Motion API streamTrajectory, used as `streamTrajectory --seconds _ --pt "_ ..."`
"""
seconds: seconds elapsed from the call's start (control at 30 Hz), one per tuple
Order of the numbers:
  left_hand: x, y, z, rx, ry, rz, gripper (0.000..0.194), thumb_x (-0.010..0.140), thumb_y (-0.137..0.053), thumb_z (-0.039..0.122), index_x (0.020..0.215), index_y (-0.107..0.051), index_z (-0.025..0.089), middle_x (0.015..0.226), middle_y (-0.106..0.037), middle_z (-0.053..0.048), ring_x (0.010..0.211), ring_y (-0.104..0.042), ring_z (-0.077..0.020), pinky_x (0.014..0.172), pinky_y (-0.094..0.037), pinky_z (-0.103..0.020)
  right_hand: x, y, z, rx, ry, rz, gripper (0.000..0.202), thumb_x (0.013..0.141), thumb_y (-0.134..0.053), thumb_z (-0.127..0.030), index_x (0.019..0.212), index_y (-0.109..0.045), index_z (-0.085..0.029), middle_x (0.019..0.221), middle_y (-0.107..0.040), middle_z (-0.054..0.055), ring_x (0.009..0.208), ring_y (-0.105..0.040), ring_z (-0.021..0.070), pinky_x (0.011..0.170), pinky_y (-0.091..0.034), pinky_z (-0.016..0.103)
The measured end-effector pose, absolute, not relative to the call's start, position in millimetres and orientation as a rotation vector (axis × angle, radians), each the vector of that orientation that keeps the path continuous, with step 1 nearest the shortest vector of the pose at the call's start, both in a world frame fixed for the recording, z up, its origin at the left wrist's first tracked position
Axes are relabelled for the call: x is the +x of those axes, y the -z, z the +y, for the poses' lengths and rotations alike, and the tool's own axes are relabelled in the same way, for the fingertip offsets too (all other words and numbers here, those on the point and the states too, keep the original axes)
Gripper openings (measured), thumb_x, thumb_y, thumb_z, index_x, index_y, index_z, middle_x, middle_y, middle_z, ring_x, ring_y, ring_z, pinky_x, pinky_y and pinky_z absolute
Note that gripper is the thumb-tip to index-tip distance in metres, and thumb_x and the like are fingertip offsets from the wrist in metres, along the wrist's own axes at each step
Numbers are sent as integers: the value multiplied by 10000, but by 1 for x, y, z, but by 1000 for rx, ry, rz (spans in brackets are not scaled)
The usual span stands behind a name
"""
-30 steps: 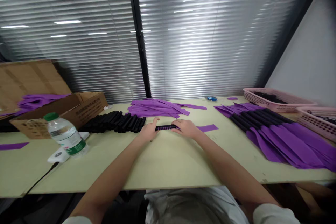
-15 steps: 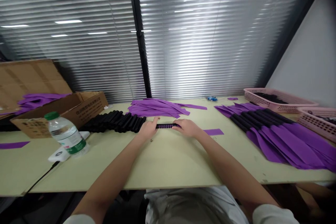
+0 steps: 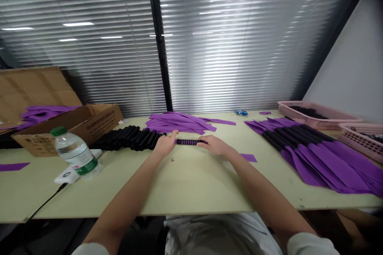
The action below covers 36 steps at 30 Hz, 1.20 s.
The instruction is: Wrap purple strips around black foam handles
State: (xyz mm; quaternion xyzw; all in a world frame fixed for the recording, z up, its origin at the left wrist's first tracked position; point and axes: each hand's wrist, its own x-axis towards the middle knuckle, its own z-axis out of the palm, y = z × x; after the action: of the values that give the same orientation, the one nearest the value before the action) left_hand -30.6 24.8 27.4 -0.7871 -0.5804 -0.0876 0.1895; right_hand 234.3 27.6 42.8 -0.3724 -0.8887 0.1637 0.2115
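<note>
A black slotted sleeve (image 3: 187,142) lies across the middle of the table, and purple shows through its slots. My right hand (image 3: 214,144) is closed around the sleeve's right end. At its left end my left hand (image 3: 165,144) pinches a bit of purple strip that shows beside the sleeve's mouth. A flat purple strip end (image 3: 249,157) sticks out beyond my right wrist; my arm hides whether it joins the sleeve. Behind my hands is a pile of purple strips (image 3: 179,122). Several black sleeves (image 3: 128,137) lie left of my left hand.
Purple strips with black sleeves (image 3: 323,155) lie in a row at right, near two pink baskets (image 3: 323,120). At left stand a cardboard box (image 3: 101,123) and a water bottle (image 3: 76,153) by a white device (image 3: 66,176) with a black cable. Blinds (image 3: 209,67) rise behind.
My left hand has shifted slightly left, uncovering the sleeve's left end and some purple beside it. The purple strip end at right now lies a little lower and shows less length.
</note>
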Motion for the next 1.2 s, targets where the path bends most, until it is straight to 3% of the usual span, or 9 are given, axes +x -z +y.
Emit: streamTrajectory --seconds 0.2,1.03,1.2 --pt "-38 -31 28 -2156 249 -1651 396 1011 -256 361 1267 -454 134 737 -705 -125 773 -699 -266 732 -475 -304 238 -47 28 -1026 -466 -2439 354 953 -440 -497 938 -650 -213 894 -673 47 791 -595 199 677 -414 287" --pt "-59 -31 32 -2109 318 -1775 313 943 -389 200 1241 -477 165 829 -731 -113 799 -708 -264 747 -483 -315 262 -45 44 -1158 -285 -2423 333 952 -467 -463 1105 -648 -228 1115 -678 71 967 -630 245 791 -480 342" --pt "-56 -31 26 -2043 480 -1775 353 931 -417 246 1267 -472 151 1054 -695 -138 971 -654 -272 840 -449 -356 266 -37 47 -1224 -92 -2402 363 956 -465 -469 1165 -608 -209 1144 -664 95 998 -625 267 793 -486 363"
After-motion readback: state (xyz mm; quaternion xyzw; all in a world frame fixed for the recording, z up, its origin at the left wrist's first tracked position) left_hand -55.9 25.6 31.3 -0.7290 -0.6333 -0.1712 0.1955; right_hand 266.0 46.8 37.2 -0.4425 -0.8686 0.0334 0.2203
